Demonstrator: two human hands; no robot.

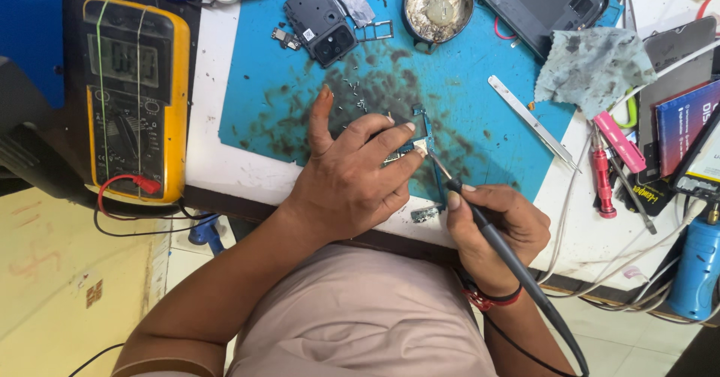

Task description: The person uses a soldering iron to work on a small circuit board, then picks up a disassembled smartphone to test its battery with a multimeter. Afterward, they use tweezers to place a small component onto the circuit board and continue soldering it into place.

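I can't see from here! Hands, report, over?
Left hand pins small blue circuit board. Right hand holds black soldering iron, tip on board. Nothing blocking.

Phone repair workshop, stained blue work mat, yellow multimeter, screwdrivers

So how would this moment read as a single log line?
left hand: pins circuit board to blue mat | right hand: holds soldering iron, tip at board | yellow meter: left of the mat
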